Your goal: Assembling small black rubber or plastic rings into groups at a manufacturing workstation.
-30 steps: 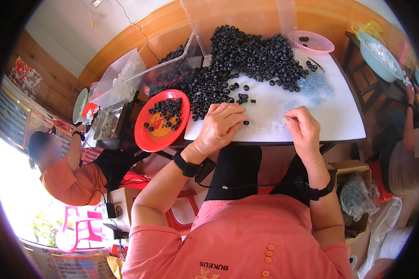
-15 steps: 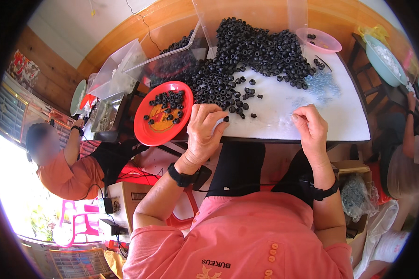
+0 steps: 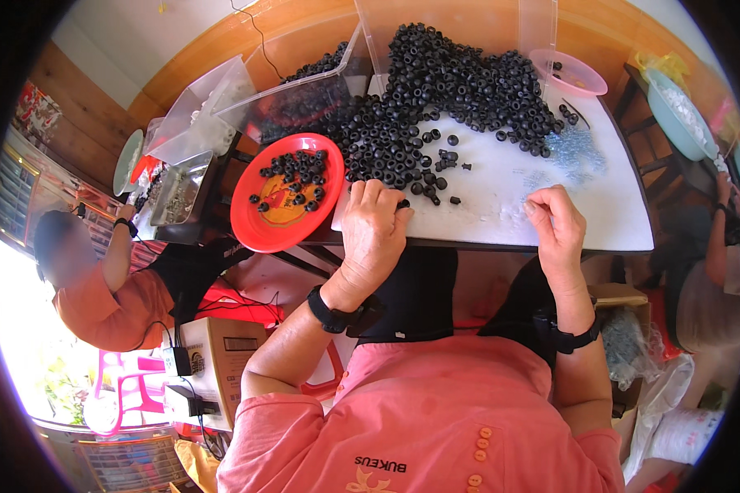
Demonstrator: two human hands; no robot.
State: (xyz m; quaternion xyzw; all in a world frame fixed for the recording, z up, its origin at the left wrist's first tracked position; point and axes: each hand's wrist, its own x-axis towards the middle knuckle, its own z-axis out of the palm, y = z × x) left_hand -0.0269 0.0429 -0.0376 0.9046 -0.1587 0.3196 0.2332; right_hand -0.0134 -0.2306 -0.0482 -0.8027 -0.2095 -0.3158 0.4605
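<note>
My left hand (image 3: 373,223) is at the near edge of the white tabletop (image 3: 469,222). Its thumb and forefinger pinch a small black plastic part (image 3: 403,204). To the right, my right hand (image 3: 557,226) hovers over the table's front edge, thumb and forefinger pressed together; anything between them is too small to name. Beyond the left hand spreads a big heap of black ring-shaped parts (image 3: 469,86), with several loose ones in front of it. Beside the left hand, a red plate (image 3: 255,234) carries more black parts. Tiny clear bluish pieces (image 3: 575,156) lie past the right hand.
A clear bin (image 3: 304,94) of black parts stands at the back left. At the back right sits a pink dish (image 3: 592,80). Co-workers are on both sides: a person in orange (image 3: 111,308) at left, another's arm (image 3: 719,230) at right. Below stands a cardboard box (image 3: 222,353).
My left hand has turned so its back shows more, still pinching the black part. The right hand has barely moved. The whole view has shifted slightly.
</note>
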